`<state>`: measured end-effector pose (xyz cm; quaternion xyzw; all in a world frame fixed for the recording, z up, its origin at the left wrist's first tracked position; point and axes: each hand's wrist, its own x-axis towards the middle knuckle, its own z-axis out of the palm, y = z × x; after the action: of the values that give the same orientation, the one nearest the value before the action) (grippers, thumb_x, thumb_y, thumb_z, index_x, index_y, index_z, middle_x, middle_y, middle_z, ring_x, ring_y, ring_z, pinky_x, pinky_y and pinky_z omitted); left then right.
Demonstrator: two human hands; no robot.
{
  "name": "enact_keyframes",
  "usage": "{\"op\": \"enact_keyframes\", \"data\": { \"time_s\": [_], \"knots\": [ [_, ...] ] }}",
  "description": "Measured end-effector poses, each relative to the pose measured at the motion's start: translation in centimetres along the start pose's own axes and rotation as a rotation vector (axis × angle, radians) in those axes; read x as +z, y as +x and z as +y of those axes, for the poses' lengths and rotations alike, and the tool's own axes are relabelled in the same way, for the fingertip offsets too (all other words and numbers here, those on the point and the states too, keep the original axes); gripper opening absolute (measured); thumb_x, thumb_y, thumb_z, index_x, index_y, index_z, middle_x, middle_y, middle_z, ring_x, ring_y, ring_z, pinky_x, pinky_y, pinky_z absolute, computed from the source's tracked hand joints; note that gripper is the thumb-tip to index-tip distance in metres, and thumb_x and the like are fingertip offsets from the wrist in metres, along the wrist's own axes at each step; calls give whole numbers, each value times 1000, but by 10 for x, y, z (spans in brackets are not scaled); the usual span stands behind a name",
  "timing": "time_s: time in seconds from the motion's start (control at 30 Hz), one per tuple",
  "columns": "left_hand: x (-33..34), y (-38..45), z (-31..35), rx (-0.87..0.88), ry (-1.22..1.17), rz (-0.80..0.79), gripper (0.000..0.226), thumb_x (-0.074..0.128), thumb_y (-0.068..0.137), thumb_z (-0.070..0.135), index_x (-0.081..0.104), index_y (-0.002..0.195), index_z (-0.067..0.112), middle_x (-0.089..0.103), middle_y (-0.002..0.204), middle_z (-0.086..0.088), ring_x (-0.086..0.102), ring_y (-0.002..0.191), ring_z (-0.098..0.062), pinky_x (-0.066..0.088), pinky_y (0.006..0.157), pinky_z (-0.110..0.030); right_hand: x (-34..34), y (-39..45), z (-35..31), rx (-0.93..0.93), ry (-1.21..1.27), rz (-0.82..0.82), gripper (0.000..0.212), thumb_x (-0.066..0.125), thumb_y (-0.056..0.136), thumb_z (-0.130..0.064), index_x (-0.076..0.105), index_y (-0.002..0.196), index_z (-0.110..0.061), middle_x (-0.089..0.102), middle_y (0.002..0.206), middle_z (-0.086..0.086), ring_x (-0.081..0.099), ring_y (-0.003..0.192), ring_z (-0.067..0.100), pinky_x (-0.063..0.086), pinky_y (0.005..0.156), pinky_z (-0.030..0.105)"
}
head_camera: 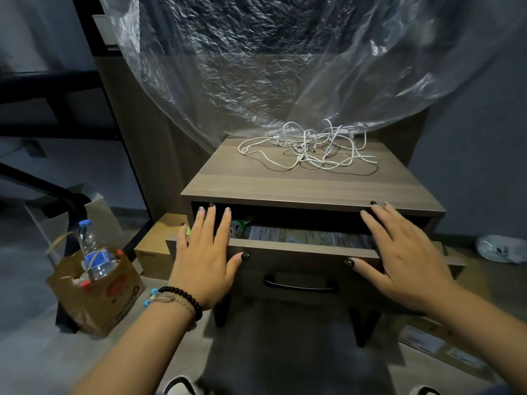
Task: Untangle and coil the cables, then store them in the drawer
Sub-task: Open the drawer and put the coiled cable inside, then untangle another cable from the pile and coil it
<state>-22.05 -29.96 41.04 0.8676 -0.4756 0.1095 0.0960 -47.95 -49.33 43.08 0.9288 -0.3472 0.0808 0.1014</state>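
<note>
A: The nightstand (299, 181) has its drawer (302, 253) partly open; the left hand (204, 258) and right hand (405, 252) rest on its front edge, fingers straight and spread, holding nothing.

B: The cables (310, 149) lie tangled on top, sprawled mostly left to right. Jolting the drawer could probably slide them off the back.

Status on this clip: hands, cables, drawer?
Left hand and right hand open, flat on drawer front. Drawer part open, papers inside. Cables tangled on nightstand top, untouched.
</note>
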Motion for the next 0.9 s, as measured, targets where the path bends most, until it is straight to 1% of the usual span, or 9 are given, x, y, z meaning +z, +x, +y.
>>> {"op": "enact_keyframes", "data": {
  "time_s": [0.1, 0.27, 0.33, 0.43, 0.6, 0.7, 0.77, 0.83, 0.9],
  "knots": [
    [3, 19, 7, -43, -45, -2, 79, 30, 95, 55, -14, 151, 22, -13, 160, -9, -17, 146, -28, -9, 115, -48, 3, 16, 2, 11, -3, 18, 93, 10, 83, -78, 23, 151, -16, 22, 159, 10, 15, 147, 27, 18, 115, 43],
    [7, 53, 20, -76, -50, -44, 79, 29, 95, 56, -17, 150, 22, -17, 159, -13, -17, 145, -33, -7, 116, -52, 11, 44, 12, -8, 20, 61, 98, 5, 79, -80, 12, 154, -17, 12, 161, 7, 4, 149, 24, 3, 118, 39],
    [8, 66, 21, -77, -53, -89, 79, 28, 95, 56, -17, 150, 23, -20, 158, -11, -20, 144, -32, -8, 115, -53, 14, 54, 15, -4, 20, 67, 97, 4, 78, -79, 14, 154, -19, 16, 161, 5, 9, 149, 23, 6, 120, 41],
    [5, 85, 21, -59, -45, -164, 77, 32, 96, 54, -13, 151, 23, -23, 157, -8, -24, 143, -29, -13, 112, -54, 17, 66, 18, 13, 30, 78, 92, 6, 78, -77, 22, 151, -23, 25, 157, 3, 21, 146, 22, 17, 118, 42],
    [2, 103, 29, 44, 11, -159, 69, 36, 99, 43, -3, 152, 25, -16, 159, -2, -18, 146, -24, -12, 112, -56, 27, 76, 17, 68, 60, 125, 78, 24, 83, -71, 45, 139, -21, 49, 141, 4, 44, 131, 25, 34, 106, 46],
    [1, 109, 31, 53, 7, -147, 66, 36, 99, 43, 1, 152, 27, -7, 161, 2, -10, 147, -19, -7, 115, -55, 33, 79, 13, 85, 94, 220, 69, 35, 85, -65, 52, 133, -18, 54, 134, 7, 49, 125, 26, 37, 102, 47],
    [0, 113, 33, 47, -10, -145, 66, 38, 98, 45, 5, 152, 27, -1, 161, 5, -4, 148, -18, -2, 117, -54, 36, 80, 10, 96, 105, 275, 62, 50, 85, -59, 54, 130, -15, 55, 130, 9, 50, 122, 29, 38, 99, 49],
    [-2, 115, 39, 34, -39, -162, 70, 44, 95, 47, 8, 152, 26, 2, 161, 6, -1, 148, -20, 0, 117, -55, 37, 82, 8, 99, 103, 284, 60, 60, 83, -54, 55, 128, -14, 56, 129, 11, 51, 121, 30, 38, 98, 50],
    [-4, 115, 45, 38, -28, -185, 75, 48, 93, 48, 7, 151, 24, 2, 161, 4, -1, 148, -22, 1, 117, -55, 32, 81, 6, 103, 114, 253, 62, 60, 83, -54, 53, 130, -16, 54, 132, 9, 49, 124, 28, 36, 102, 49]
  ]
}}
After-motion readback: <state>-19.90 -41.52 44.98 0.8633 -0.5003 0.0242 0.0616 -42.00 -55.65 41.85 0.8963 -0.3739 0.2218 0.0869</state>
